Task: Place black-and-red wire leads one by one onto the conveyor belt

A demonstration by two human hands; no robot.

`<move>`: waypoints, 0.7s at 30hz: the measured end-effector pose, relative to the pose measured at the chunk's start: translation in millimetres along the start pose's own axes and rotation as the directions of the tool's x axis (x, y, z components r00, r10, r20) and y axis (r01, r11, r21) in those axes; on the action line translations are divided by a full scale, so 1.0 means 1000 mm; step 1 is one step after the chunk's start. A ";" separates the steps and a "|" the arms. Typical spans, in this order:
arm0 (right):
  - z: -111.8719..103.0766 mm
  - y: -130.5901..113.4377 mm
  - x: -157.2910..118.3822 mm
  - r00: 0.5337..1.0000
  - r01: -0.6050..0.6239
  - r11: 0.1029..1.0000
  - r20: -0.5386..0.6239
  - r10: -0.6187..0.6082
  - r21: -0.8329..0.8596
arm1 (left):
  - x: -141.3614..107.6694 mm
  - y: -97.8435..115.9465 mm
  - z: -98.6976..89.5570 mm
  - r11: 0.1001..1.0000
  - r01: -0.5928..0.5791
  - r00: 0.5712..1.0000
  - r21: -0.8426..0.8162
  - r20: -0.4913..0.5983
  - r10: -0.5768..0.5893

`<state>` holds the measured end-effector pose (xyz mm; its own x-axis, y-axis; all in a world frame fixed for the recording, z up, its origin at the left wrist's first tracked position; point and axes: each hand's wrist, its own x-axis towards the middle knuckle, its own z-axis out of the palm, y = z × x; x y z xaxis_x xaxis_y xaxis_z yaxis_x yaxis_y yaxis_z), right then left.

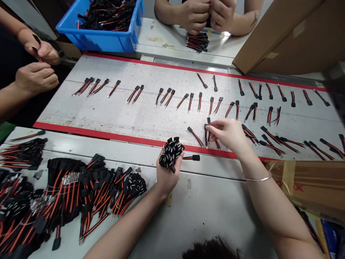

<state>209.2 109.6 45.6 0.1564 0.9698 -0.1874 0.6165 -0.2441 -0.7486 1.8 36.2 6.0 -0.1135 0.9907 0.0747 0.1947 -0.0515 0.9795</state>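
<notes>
My left hand [167,180] is wrapped round a bundle of connector cables [171,154], their black plug ends pointing up toward me. Beside that hand a single cable [192,157] lies sideways with its black plug to the right. My right hand [225,133] reaches over the near edge of the belt [129,120], fingertips pinched at the black plug of a red-and-black cable [206,131]. Another cable [196,136] lies just left of those fingers, and more lie close by, partly hidden under the hand. A thin bangle [257,178] circles my right wrist.
Rows of short cables lie along the red-edged belt. Heaps of bundled cables [64,190] cover the bench at left. A blue bin [97,39] of cables stands at the back. Cardboard boxes [291,39] sit at right. Two co-workers' hands [36,79] show at left and top.
</notes>
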 end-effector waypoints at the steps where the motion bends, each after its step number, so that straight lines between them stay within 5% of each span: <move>1: 0.003 0.000 0.000 1.000 0.013 1.000 0.005 -0.013 0.024 | 0.001 0.003 0.000 1.000 0.027 1.000 -0.009 -0.008 -0.027; 7: 0.002 0.001 -0.001 0.999 0.039 0.998 -0.026 -0.038 0.042 | 0.003 0.006 -0.001 0.986 0.125 0.991 -0.112 -0.035 -0.130; 10: 0.001 -0.007 -0.011 0.984 0.121 0.982 0.113 -0.139 0.148 | 0.002 0.003 0.003 0.943 0.237 0.959 -0.232 -0.098 -0.266; 12: 0.008 -0.016 -0.022 0.906 0.220 0.930 0.291 -0.307 0.295 | 0.001 0.002 0.006 0.921 0.264 0.943 -0.286 -0.123 -0.308; 14: 0.021 -0.025 -0.033 0.809 0.314 0.852 0.351 -0.471 0.419 | 0.000 -0.001 0.007 0.915 0.251 0.947 -0.314 -0.113 -0.299; 21: 0.046 -0.034 -0.054 0.735 0.598 0.711 0.100 -0.670 0.370 | -0.007 -0.020 -0.004 0.993 0.102 0.995 -0.065 0.003 -0.102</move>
<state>144.4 65.6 52.5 -0.3757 0.8768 0.3002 0.2468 0.4069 -0.8795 -5.2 29.4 -13.0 -0.1300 0.9912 -0.0258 0.1187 0.0414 0.9921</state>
